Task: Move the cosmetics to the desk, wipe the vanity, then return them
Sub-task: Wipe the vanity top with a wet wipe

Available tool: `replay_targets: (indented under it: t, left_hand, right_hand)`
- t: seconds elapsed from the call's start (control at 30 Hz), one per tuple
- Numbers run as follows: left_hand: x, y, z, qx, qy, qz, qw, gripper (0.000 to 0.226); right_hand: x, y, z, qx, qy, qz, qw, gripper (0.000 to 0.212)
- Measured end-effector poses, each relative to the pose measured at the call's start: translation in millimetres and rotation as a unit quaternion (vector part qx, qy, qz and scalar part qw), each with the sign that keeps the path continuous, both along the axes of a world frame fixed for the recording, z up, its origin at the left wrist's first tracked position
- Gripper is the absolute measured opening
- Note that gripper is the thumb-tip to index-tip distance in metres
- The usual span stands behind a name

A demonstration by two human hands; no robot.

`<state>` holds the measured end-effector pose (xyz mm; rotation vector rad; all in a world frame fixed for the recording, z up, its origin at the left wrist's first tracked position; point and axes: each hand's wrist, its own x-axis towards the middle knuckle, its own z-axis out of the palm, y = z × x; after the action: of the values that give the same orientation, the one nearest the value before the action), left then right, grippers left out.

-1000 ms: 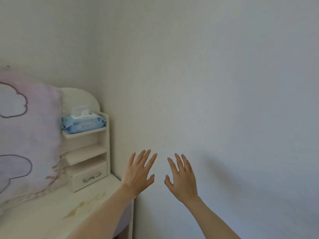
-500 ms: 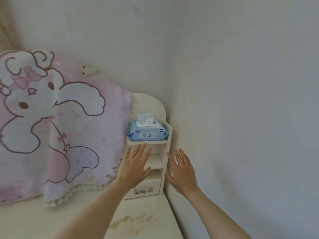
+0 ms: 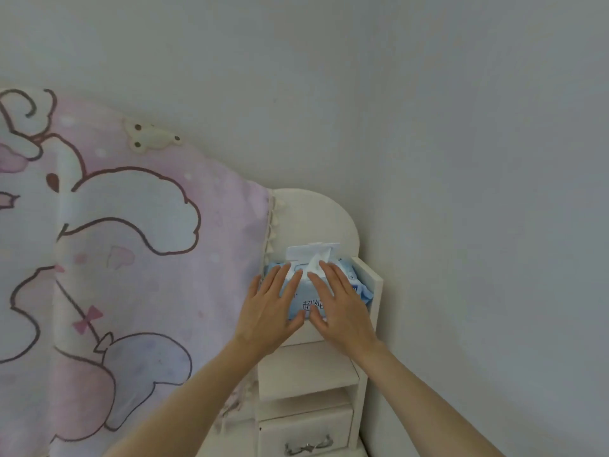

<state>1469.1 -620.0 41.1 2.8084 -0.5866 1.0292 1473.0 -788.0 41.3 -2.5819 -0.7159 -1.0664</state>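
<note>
A blue pack of wet wipes (image 3: pixel 361 288) lies on the top shelf of the white vanity shelf unit (image 3: pixel 374 291), its white lid flipped up and one wipe (image 3: pixel 317 261) sticking out. My left hand (image 3: pixel 268 313) rests flat on the pack's left half, fingers spread and thumb at its front face. On the right half lies my right hand (image 3: pixel 341 306), fingers straight, the fingertips touching the protruding wipe. Neither hand is closed around anything. No cosmetics are in view.
Below the pack are two bare shelves (image 3: pixel 306 367) and a small drawer (image 3: pixel 304 430) with a metal handle. A pink cartoon-print cloth (image 3: pixel 131 258) hangs over the left side. A plain wall (image 3: pixel 494 225) stands close on the right.
My view has swung left and closer to the shelf unit. Both hands have risen from the lower shelves onto the wipes pack.
</note>
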Motion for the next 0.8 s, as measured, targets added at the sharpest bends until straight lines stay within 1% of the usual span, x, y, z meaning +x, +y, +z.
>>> replay_targets:
  t: [0.1,0.17,0.23,0.4,0.53,0.67,0.7,0.8]
  left_hand:
    - [34,3,-1,-0.015,-0.003,-0.019,1.0,0.061]
    - [47,4,-5,-0.033,-0.002,-0.032,0.999,0.06]
    - [54,4,-9,-0.029,-0.009,-0.046,0.998,0.059]
    - [65,7,-13,-0.03,-0.029,-0.071,0.997,0.052]
    - [64,9,-21,-0.06,-0.021,-0.09,0.994,0.044]
    - [63,11,-23,-0.057,-0.036,-0.104,0.992,0.037]
    - [63,11,-23,-0.052,-0.045,-0.105,0.992,0.036]
    - [63,12,-23,-0.032,-0.059,-0.104,0.992,0.034]
  right_hand:
    - [26,5,14,-0.024,-0.033,0.015,0.999,0.046]
    - [36,6,19,-0.062,-0.067,0.02,0.996,0.04]
    - [43,6,20,-0.094,-0.093,0.027,0.991,0.038]
    - [62,6,18,-0.101,-0.122,0.031,0.987,0.03]
    - [71,8,18,-0.101,-0.105,-0.008,0.989,0.045]
    - [76,10,20,-0.085,-0.07,-0.019,0.994,0.05]
    - [77,11,22,-0.076,-0.062,-0.02,0.995,0.048]
    - [80,16,24,-0.062,-0.043,-0.039,0.996,0.031]
